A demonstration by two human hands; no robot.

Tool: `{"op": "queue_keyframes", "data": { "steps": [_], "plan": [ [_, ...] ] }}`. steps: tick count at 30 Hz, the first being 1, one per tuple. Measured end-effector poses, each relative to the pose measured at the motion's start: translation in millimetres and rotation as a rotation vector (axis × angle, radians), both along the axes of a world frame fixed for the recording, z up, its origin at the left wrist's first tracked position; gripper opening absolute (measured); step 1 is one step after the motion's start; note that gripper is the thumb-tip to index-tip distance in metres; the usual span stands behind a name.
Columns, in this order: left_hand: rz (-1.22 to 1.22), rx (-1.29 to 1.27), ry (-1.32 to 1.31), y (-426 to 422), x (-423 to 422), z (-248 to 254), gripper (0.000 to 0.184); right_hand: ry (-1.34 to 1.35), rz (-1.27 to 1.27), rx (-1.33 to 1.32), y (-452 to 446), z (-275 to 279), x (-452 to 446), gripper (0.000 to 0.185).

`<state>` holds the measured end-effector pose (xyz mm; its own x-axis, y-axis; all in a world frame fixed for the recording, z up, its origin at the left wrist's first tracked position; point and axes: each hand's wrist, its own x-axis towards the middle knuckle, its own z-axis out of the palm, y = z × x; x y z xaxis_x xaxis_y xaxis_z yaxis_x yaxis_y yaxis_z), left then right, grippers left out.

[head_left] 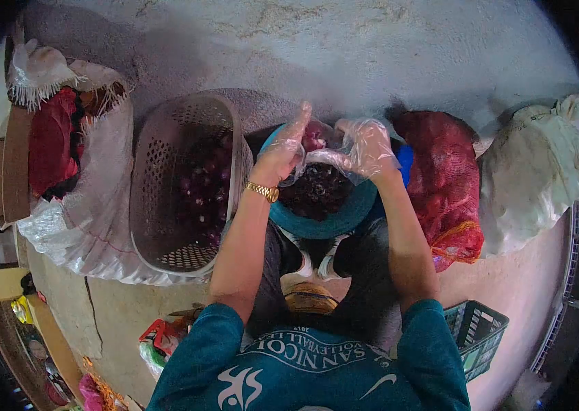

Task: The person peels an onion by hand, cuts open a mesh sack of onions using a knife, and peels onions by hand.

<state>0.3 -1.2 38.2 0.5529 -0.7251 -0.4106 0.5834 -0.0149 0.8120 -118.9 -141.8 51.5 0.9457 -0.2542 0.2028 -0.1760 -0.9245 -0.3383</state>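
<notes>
Here's the big grey perforated plastic basket [237, 147], centre-left, dark purple onions [206, 175] inside! Mid-frame, the round blue tub [327, 227], dark scraps [318, 194] within. Above it, filmed in clear plastic: left hand [282, 154] stretching upward, right hand [370, 145] curling inward, grips impossible to tell. Between them, upper centre, a rounded reddish-purple onion [313, 136]!

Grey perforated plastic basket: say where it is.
In the head view, the grey perforated plastic basket stands left of centre, between the white woven sack and the round teal tub.
</notes>
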Motion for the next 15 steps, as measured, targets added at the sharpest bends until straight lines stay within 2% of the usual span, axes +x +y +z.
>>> {"op": "queue_keyframes", "data": {
  "steps": [5,10,13,15],
  "plan": [
    [-0.036,-0.013,-0.018,-0.3,5.3,-13.6,0.054,-0.088,0.012,-0.004,1.5,-3.8,0.1,0.058],
    [-0.020,-0.049,-0.009,-0.6,3.9,-13.7,0.053,0.011,0.008,0.035,3.7,5.4,0.5,0.057],
    [-0.113,0.030,-0.006,1.7,8.4,-15.3,0.051,0.032,0.004,0.054,2.6,-0.1,2.5,0.055],
    [-0.081,-0.067,-0.005,1.5,3.9,-11.0,0.049,-0.025,0.032,0.033,0.8,-6.9,1.2,0.052]
  ]
}}
